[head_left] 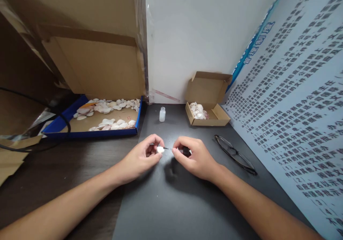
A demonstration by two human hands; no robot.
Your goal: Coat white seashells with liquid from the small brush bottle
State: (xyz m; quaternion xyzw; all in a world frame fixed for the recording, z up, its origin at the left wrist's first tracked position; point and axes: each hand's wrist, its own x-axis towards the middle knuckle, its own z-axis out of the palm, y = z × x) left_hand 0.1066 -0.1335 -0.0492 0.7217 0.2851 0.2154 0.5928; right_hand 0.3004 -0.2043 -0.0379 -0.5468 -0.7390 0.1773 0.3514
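Note:
My left hand (147, 150) pinches a small white seashell (160, 149) between thumb and fingers above the dark mat. Facing it, my right hand (191, 156) is closed on a thin brush with a black cap (185, 151). The brush's dark tip points left and reaches the shell's right edge; whether it touches I cannot tell. Behind both hands a small uncapped glass bottle (162, 115) stands upright, with whitish contents.
At the left a blue-edged cardboard box (137, 120) holds many white shells. A smaller open box (207, 123) with shells sits back right. Eyeglasses (235, 155) lie beside my right hand. A black cable (63, 116) hangs at far left, and a printed sheet (294, 108) stands along the right.

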